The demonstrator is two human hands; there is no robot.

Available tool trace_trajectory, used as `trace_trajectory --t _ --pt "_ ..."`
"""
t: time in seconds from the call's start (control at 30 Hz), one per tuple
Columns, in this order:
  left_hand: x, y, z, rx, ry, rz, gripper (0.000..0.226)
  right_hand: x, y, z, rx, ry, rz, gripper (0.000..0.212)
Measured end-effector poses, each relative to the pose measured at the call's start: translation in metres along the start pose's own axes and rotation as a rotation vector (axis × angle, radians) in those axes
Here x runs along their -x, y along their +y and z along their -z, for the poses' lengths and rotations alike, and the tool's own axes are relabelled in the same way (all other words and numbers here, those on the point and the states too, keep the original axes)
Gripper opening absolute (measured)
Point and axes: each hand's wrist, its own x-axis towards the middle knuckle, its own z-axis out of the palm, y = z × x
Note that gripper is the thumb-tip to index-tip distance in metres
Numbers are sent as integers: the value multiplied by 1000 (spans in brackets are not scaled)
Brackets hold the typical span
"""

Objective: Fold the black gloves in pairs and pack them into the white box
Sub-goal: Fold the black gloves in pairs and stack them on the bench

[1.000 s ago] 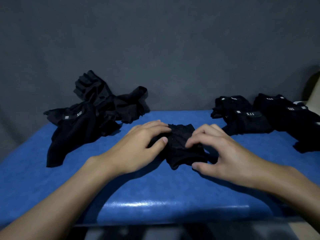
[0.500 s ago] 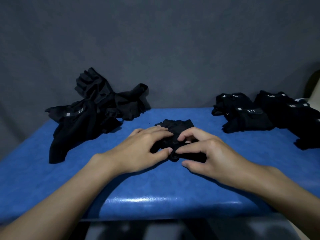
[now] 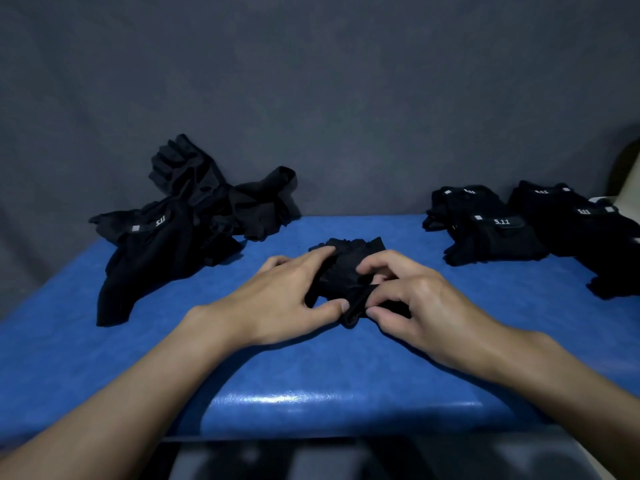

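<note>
1. Work item: the glove bundle [image 3: 349, 252], black, lies flat at ctr of the blue table [image 3: 311, 379]. Its far edge shows short finger stubs. Its near edge is under your hands.

2. L hand [image 3: 277, 299]: palm down on the left half of the bundle. Fingers are near straight and close together, laid across the top of the fabric. The thumb stretches to the right w/ its tip against the bundle's near edge. The hand presses and does not wrap round the fabric.

3. R hand [image 3: 426, 303]: fingers curled. Thumb and index pinch the strap [image 3: 355, 308], a narrow black band at the bundle's near edge, its tip just right of your L thumb. The other fingers are bent over the right half of the bundle.

4. Unsorted stock: the loose glove pile [image 3: 162, 258] sits far left on the table, crumpled. Its upper part rises against the grey backdrop [image 3: 311, 98]. One "5.11" label shows. The pile is well apart from the bundle.

5. Finished stock: the folded pairs [image 3: 495, 240] sit far right in two groups side by side, white labels up, apart from the bundle.

6. Box: a pale object [image 3: 628, 181] is cut off by the right edge, beyond the folded pairs. You cannot tell whether it is the white box.
</note>
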Motion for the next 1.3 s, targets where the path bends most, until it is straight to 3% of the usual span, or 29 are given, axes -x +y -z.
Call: trace_trajectory --t 0.27,0.37,0.47,0.57,0.73,0.83,1.03,1.3 --pt "0 1 0 11 -45 25 71 0 1 9 -60 -69 -84 21" --pt "0 2 1 39 -25 27 63 -2 1 13 -231 77 -136 30" --pt "-3 3 -1 80 51 26 67 -10 7 14 -338 156 -232 15" --pt "-6 6 -4 27 83 41 67 -14 15 12 -225 40 -281 33" --pt "-6 0 -9 -121 -42 60 91 -14 16 14 65 -231 -346 66" --pt "-8 0 -7 -139 -114 84 94 -18 19 14 139 -313 -347 76" --pt "-10 -4 -5 -108 -122 77 104 -19 22 16 72 -305 -360 77" --pt "-11 4 0 -20 58 -2 83 -28 18 20 -44 -130 -354 67"
